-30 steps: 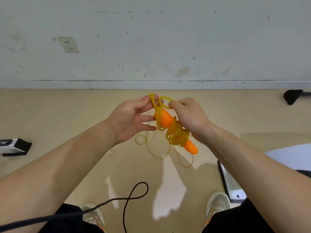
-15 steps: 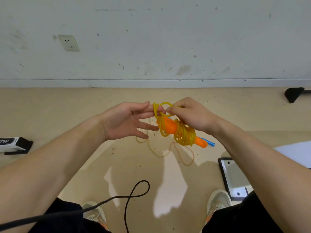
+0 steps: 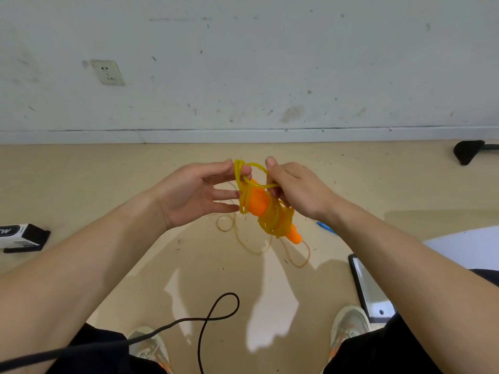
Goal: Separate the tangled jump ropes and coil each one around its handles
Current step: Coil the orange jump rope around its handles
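Over the beige floor I hold a yellow jump rope (image 3: 276, 220) partly wound round its two orange handles (image 3: 257, 202). My right hand (image 3: 298, 190) grips the upper part of the handles from the right, thumb up beside a rope loop. To their left, my left hand (image 3: 195, 190) pinches a loop of the yellow rope at its thumb and forefinger, other fingers straight. The unwound yellow rope trails down to the floor (image 3: 244, 242). A blue piece (image 3: 326, 227), perhaps another rope's handle, peeks out behind my right wrist.
A black cable (image 3: 216, 314) loops across the floor by my shoes (image 3: 348, 325). A black-and-white box (image 3: 23, 236) lies at the left, a black-rimmed white panel (image 3: 368, 288) at the right. A black object (image 3: 467, 152) sits near the wall, which carries a socket (image 3: 108, 72).
Both hands lifted the bundle slightly and drew apart, widening the top loop between them. The handles now tilt more steeply down to the right.
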`<state>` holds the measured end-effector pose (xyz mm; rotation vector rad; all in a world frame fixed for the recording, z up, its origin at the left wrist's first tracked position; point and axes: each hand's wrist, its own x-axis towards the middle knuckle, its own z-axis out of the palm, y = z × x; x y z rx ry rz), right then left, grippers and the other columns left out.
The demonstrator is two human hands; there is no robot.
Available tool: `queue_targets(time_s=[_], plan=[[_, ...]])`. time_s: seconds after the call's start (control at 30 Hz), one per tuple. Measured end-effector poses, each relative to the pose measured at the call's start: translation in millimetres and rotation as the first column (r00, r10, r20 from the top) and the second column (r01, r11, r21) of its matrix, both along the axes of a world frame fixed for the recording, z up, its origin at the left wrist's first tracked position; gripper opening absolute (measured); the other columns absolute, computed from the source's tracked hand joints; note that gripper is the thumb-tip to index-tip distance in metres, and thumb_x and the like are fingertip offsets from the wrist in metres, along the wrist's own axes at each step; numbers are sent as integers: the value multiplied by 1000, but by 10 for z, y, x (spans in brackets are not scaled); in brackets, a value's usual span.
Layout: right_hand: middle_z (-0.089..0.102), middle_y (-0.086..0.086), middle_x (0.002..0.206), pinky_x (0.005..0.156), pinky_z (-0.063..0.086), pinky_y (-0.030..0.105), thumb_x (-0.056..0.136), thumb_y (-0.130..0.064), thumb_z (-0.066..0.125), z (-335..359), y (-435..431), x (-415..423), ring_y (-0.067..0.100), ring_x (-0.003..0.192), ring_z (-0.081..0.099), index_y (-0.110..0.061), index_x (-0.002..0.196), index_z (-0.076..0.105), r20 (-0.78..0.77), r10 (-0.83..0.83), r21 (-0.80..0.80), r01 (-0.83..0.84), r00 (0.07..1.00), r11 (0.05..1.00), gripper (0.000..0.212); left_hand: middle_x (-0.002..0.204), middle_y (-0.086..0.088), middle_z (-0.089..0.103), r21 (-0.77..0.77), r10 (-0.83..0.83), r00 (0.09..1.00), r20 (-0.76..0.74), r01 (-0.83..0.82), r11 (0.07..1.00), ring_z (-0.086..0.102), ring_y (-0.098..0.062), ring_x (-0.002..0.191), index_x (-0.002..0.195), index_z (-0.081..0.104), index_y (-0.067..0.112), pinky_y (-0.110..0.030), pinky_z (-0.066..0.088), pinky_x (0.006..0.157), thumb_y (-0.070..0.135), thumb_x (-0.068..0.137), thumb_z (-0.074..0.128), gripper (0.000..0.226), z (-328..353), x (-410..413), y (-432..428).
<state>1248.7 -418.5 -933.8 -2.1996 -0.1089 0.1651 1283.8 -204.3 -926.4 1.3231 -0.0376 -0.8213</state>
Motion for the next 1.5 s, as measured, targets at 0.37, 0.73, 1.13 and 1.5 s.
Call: queue_targets(time_s=[0.37, 0.73, 1.13, 1.5], plan=[[67, -10, 124, 98, 53, 36, 87, -20, 59, 83, -39, 79, 11, 116, 62, -27, 127, 66, -108, 240, 333, -192, 965, 923, 41, 126, -14, 67, 141, -171, 978, 120, 154, 978, 62, -32, 115, 112, 76, 10, -51, 45, 108, 31, 86, 64, 35, 9, 8, 8], [60, 12, 85, 79, 45, 42, 80, -25, 73, 38, -91, 86, 22, 81, 54, -14, 94, 63, -129, 315, 372, -248, 940, 894, 20, 108, -14, 70, 68, -215, 967, 134, 207, 976, 64, -24, 103, 102, 76, 4, -34, 54, 83, 24, 87, 63, 29, -42, -31, -25], [59, -4, 75, 56, 53, 32, 85, -15, 77, 40, -29, 86, 17, 64, 57, -16, 83, 59, 96, 106, 131, -118, 990, 984, 17, 108, -11, 72, 29, -70, 994, 85, 68, 997, 67, -23, 100, 105, 75, 3, -40, 55, 94, 15, 82, 66, 28, -117, -54, -124], [63, -1, 87, 62, 59, 31, 85, -6, 70, 40, -67, 86, 10, 66, 63, -12, 93, 62, -100, 141, 110, -130, 985, 985, 13, 83, -5, 67, 66, 85, 977, 197, -99, 993, 64, -16, 80, 67, 70, 21, -28, 51, 78, -1, 77, 73, 24, -116, -43, -179]])
